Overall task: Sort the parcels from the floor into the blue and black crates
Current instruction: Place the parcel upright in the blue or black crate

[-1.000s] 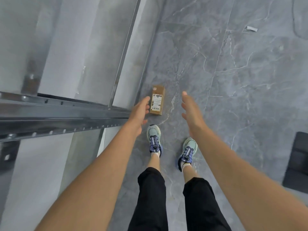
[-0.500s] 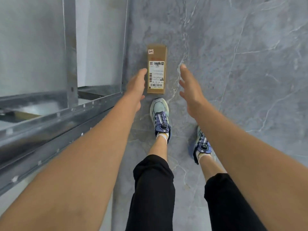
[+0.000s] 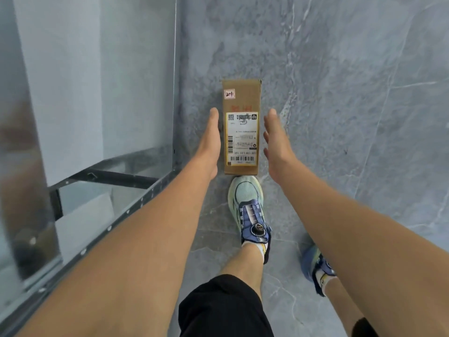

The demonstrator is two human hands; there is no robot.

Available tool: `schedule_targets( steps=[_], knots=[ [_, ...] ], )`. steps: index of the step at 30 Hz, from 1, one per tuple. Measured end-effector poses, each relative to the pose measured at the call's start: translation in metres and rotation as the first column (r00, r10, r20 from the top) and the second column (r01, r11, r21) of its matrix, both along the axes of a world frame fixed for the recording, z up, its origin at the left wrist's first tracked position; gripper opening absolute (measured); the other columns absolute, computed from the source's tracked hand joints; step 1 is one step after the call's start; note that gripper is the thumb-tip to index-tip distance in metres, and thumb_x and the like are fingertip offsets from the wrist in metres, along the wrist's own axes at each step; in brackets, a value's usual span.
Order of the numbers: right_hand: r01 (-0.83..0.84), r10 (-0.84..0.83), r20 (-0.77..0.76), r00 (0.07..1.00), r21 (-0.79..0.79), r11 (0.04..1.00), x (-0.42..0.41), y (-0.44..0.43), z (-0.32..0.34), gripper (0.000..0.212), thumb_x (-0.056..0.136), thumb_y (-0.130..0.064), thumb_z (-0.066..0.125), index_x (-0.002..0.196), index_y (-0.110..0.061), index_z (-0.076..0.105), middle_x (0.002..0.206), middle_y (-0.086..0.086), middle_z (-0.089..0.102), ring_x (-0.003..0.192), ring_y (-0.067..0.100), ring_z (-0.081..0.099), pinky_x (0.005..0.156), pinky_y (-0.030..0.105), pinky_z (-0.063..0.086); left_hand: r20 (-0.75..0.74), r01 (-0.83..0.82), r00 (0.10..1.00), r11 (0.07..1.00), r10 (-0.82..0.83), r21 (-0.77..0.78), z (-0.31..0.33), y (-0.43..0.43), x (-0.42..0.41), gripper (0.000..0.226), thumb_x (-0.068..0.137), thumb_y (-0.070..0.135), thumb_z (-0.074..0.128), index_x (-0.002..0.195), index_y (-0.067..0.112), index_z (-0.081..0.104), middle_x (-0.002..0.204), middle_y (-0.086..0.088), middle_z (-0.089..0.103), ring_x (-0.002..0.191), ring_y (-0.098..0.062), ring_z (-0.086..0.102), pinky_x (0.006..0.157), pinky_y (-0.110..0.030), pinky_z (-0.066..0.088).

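Note:
A long brown cardboard parcel (image 3: 241,103) with a white shipping label and a small pink sticker lies flat on the grey marble floor. My left hand (image 3: 209,142) reaches down along its left side with straight fingers. Along the parcel's right side my right hand (image 3: 275,142) is held flat, fingers straight. Both hands flank the parcel closely; I cannot tell whether they touch it. No crate is in view.
A metal shelving frame (image 3: 126,205) with a pale panel fills the left side, close to my left arm. My left shoe (image 3: 247,205) stands right at the parcel's near end; my other shoe (image 3: 315,268) is behind my right arm. Grey marble floor (image 3: 352,93) spreads to the right.
The view has closed in on the parcel as I bent lower. Both hands have moved forward from its near end to lie along its two long sides.

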State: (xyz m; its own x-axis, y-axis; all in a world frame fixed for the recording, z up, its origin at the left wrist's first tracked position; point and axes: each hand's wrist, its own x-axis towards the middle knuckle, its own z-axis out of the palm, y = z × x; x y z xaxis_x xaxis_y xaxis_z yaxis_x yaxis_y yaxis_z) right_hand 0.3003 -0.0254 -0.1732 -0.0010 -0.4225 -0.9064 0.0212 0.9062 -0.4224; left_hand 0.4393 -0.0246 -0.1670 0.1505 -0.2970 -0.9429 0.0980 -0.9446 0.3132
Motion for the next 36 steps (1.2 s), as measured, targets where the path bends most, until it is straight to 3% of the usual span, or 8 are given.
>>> schedule_targets(
  steps=[2,3,7,10,14,20,31,36],
  knots=[
    [0.032,-0.032,0.018,0.999,0.042,0.999,0.006,0.001,-0.005,0.047,0.113,-0.053,0.022,0.125,-0.034,0.063,0.103,-0.028,0.064,0.087,-0.021,0.063,0.082,0.005,0.047,-0.044,-0.021,0.999,0.999,0.022,0.023,-0.007,-0.002,-0.002,0.059,0.104,0.068,0.019,0.102,0.036,0.069,0.099,0.014,0.075,0.099,-0.003,0.064,0.09,-0.034,0.047],
    [0.051,-0.053,0.05,0.997,0.048,0.998,0.008,0.003,-0.01,0.051,0.113,-0.055,0.021,0.117,-0.034,0.067,0.098,-0.025,0.069,0.078,-0.02,0.065,0.076,0.007,0.051,-0.067,-0.029,0.997,0.999,0.031,0.032,-0.009,-0.002,-0.002,0.061,0.104,0.068,0.018,0.096,0.037,0.07,0.087,0.017,0.076,0.09,-0.002,0.067,0.083,-0.031,0.052],
    [0.087,-0.094,0.123,0.988,0.057,0.995,0.015,0.01,-0.024,0.07,0.105,-0.071,0.024,0.134,-0.027,0.071,0.126,0.001,0.076,0.118,0.021,0.072,0.109,0.053,0.052,-0.115,-0.03,0.993,1.0,0.031,0.004,-0.009,0.003,-0.005,0.066,0.104,0.067,0.015,0.107,0.032,0.071,0.081,0.015,0.078,0.07,0.003,0.073,0.059,-0.019,0.054],
    [0.059,-0.067,0.129,0.989,0.06,0.996,0.011,0.008,-0.008,0.072,0.104,-0.074,0.024,0.135,-0.027,0.07,0.128,0.004,0.075,0.119,0.025,0.072,0.109,0.056,0.051,-0.119,-0.021,0.993,0.999,0.015,-0.044,0.001,0.006,-0.004,0.065,0.104,0.068,0.015,0.106,0.034,0.071,0.085,0.018,0.078,0.078,0.005,0.073,0.068,-0.022,0.052],
    [0.056,-0.056,0.104,0.993,0.011,0.998,0.0,-0.008,0.047,0.068,0.108,-0.068,0.023,0.129,-0.026,0.072,0.122,0.005,0.078,0.112,0.023,0.075,0.104,0.055,0.055,-0.128,-0.042,0.991,0.995,0.03,-0.096,0.05,0.003,-0.008,0.078,0.092,0.084,0.021,0.129,0.034,0.069,0.126,0.008,0.072,0.125,-0.014,0.062,0.11,-0.045,0.043],
    [0.025,-0.001,0.148,0.989,-0.159,0.987,-0.017,-0.034,0.188,0.067,0.108,-0.066,0.02,0.13,-0.026,0.07,0.12,0.003,0.078,0.111,0.022,0.075,0.102,0.056,0.056,-0.119,-0.034,0.993,0.958,0.001,-0.283,0.189,-0.02,-0.033,0.065,0.103,0.068,0.016,0.117,0.038,0.073,0.113,0.014,0.076,0.107,-0.002,0.068,0.096,-0.034,0.047],
    [-0.081,0.17,0.157,0.973,-0.458,0.885,-0.064,-0.072,0.507,0.052,0.107,-0.064,0.025,0.106,-0.054,0.076,0.112,-0.006,0.08,0.105,0.015,0.076,0.094,0.044,0.059,-0.031,-0.078,0.997,0.811,0.074,-0.58,0.496,-0.045,-0.079,0.059,0.102,0.07,0.019,0.121,0.049,0.07,0.123,0.014,0.072,0.118,-0.004,0.064,0.111,-0.046,0.044],
    [-0.076,0.214,0.177,0.961,-0.574,0.815,-0.092,-0.073,0.648,0.061,0.104,-0.07,0.027,0.126,-0.037,0.073,0.113,-0.004,0.08,0.106,0.018,0.077,0.1,0.051,0.058,-0.007,-0.062,0.996,0.681,0.084,-0.73,0.655,-0.039,-0.115,0.056,0.108,0.053,0.017,0.121,0.035,0.068,0.104,0.021,0.076,0.093,0.009,0.069,0.07,-0.01,0.052]
  ],
)
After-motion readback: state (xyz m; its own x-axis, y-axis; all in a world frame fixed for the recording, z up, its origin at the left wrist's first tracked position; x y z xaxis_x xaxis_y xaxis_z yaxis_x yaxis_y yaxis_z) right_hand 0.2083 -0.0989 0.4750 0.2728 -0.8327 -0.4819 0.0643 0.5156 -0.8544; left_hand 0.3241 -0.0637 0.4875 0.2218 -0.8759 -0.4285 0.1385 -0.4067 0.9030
